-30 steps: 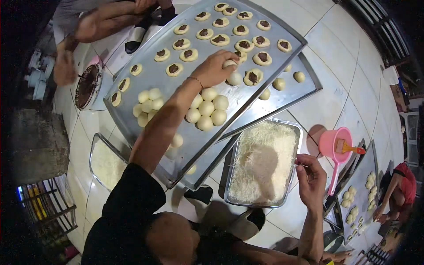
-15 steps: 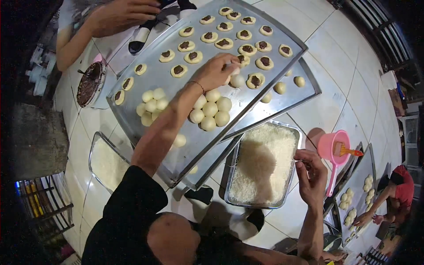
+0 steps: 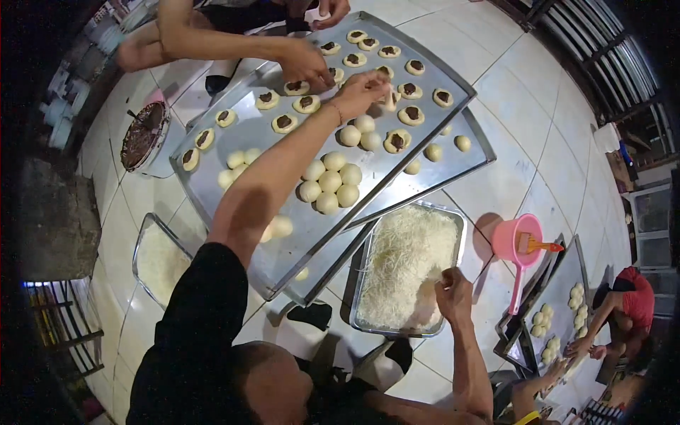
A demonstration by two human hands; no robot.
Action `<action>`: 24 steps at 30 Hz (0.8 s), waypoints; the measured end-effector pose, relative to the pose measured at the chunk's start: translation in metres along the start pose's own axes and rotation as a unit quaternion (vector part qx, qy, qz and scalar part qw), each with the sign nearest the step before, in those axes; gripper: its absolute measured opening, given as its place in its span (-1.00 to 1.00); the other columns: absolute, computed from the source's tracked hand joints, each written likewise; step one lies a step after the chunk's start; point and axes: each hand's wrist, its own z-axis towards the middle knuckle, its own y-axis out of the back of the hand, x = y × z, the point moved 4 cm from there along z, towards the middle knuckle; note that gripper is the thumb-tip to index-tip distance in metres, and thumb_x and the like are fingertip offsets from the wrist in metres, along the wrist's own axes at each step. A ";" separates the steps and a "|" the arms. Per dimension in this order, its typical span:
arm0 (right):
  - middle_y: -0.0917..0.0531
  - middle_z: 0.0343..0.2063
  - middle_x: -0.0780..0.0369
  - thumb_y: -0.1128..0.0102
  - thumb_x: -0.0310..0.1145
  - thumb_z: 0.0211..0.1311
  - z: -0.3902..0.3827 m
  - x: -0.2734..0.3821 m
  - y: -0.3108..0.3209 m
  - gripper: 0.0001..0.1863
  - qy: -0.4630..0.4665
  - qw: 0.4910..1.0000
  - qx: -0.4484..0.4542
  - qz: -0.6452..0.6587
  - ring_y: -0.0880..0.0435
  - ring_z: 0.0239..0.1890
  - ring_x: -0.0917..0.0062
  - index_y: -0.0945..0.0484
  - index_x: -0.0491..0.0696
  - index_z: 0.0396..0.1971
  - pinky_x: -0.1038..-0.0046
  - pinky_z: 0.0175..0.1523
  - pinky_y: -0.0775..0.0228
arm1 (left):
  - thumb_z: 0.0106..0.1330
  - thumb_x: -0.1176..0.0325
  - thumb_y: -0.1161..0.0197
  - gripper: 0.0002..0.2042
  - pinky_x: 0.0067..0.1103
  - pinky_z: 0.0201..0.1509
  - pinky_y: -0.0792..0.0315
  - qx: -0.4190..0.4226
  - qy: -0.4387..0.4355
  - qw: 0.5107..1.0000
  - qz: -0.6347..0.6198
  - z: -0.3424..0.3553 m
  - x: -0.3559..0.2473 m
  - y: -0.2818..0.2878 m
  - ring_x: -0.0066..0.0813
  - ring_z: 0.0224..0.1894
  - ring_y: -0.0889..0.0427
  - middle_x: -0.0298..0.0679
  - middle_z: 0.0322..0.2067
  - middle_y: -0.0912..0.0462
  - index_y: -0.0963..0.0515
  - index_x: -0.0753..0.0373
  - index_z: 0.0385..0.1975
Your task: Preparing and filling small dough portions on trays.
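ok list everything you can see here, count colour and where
large baking tray: one, silver, on the tiled floor, upper centre, stacked on a second tray
filled dough pieces: many, pale with dark centres, top half of the tray
plain dough balls: a cluster, cream, middle of the tray
pan of shredded cheese: one, silver with white shreds, below the trays
bowl of dark filling: one, brown, left of the tray
pink scoop: one, right of the cheese pan
other person's hand: one, on the tray top
left hand: on the tray, at a dough piece
right hand: over the cheese pan, fingers pinched
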 end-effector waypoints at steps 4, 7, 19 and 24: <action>-0.56 -0.57 0.17 -0.14 -0.54 -0.02 -0.008 0.004 0.022 -0.67 -0.069 0.997 -0.019 -0.030 -0.49 -0.58 0.44 -0.49 -0.19 -0.16 0.47 -0.44 -0.37 | 0.45 0.38 -0.05 -0.80 -0.43 0.08 -0.53 -0.075 0.013 0.917 -0.392 -0.024 -0.083 -0.053 -0.22 -0.06 -0.63 -0.07 -0.01 -0.58 -0.43 0.08 0.02; -0.55 -0.61 0.18 -0.13 -0.54 -0.03 -0.006 0.016 0.021 -0.69 -0.063 0.997 -0.040 0.007 -0.45 -0.60 0.46 -0.52 -0.19 -0.19 0.49 -0.44 -0.36 | 0.47 0.36 -0.01 -0.76 -0.34 0.24 -0.46 -0.116 0.037 0.791 -0.600 -0.069 -0.132 -0.056 -0.12 0.09 -0.55 0.01 0.06 -0.51 -0.35 0.18 0.08; -0.64 -0.58 0.08 -0.11 -0.51 -0.04 -0.009 0.002 0.027 -0.81 -0.036 0.999 -0.006 -0.015 -0.49 -0.60 0.30 -0.62 -0.23 -0.41 0.38 -0.41 -0.39 | 0.45 0.23 0.05 -0.66 -0.40 0.14 -0.47 0.013 0.426 0.672 -0.606 -0.230 -0.120 -0.168 -0.24 -0.01 -0.56 -0.02 -0.06 -0.56 -0.41 0.40 -0.01; -0.64 -0.56 0.14 -0.19 -0.43 0.00 -0.005 0.048 0.044 -0.76 -0.035 0.999 0.013 -0.021 -0.54 -0.57 0.41 -0.62 -0.22 -0.31 0.43 -0.40 -0.41 | 0.44 0.13 0.03 -0.60 -0.41 0.11 -0.45 -0.016 0.472 0.672 -0.570 -0.254 -0.102 -0.189 -0.29 -0.05 -0.56 -0.09 -0.06 -0.57 -0.42 0.37 0.02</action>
